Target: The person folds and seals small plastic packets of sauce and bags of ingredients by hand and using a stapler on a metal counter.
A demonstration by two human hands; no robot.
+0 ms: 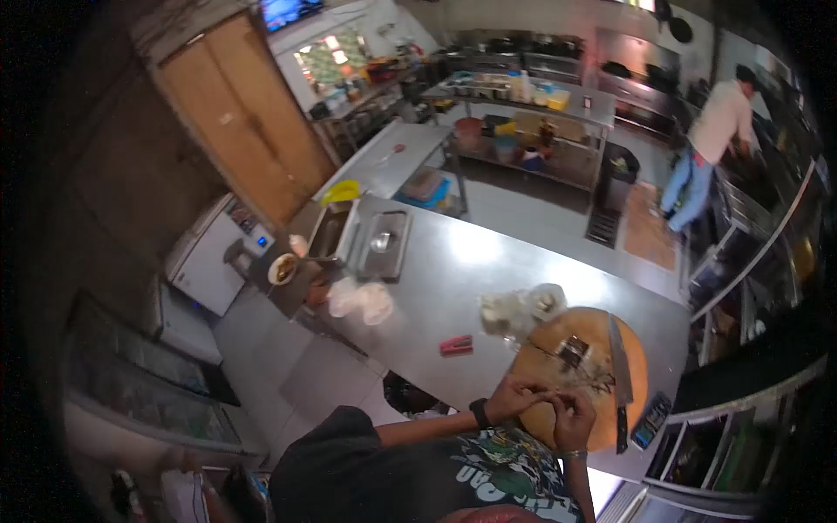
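Observation:
My left hand [517, 399], with a black band on its wrist, and my right hand [573, 418] meet over the near edge of a round wooden cutting board [545, 427]. The fingers of both are pinched together; whatever lies between them is too small to make out. Just beyond them on the board are a small dark square packet [573, 350] and some dark scraps [602, 381]. A large knife [620, 357] lies along the board's right side, its black handle toward me. Clear plastic bags [514, 312] with pale contents sit at the board's far left edge.
A red stapler [456, 345] lies on the steel table [436, 270]. Farther left are white bags [360, 301], a lidded steel pan [384, 244] and a deep tray [334, 230]. A dark device [650, 422] lies right of the board. Another person [711, 139] stands at the far-right counter.

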